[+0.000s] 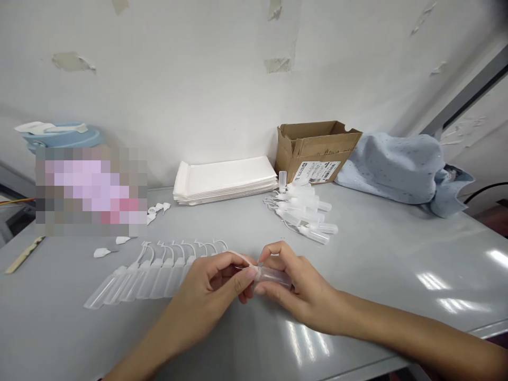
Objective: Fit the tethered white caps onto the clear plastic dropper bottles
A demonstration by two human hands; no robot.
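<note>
Both my hands meet over the grey table (377, 264), just in front of me. My right hand (296, 288) is closed round a clear plastic tube (275, 276) lying sideways. My left hand (216, 286) pinches the tube's open end and its thin tethered cap strap (238, 256) between thumb and fingers. Left of my hands, a row of several similar clear tubes (143, 280) lies side by side with curved cap straps pointing away. A loose pile of more tubes (304, 211) lies further back, right of centre.
A stack of flat white bags (224, 180) rests against the wall, with an open cardboard box (315, 148) and a bundled light blue cloth (400, 166) to its right. Small white caps (103, 252) are scattered at the left, near a wooden stick (24, 255). A blurred patch covers the far left.
</note>
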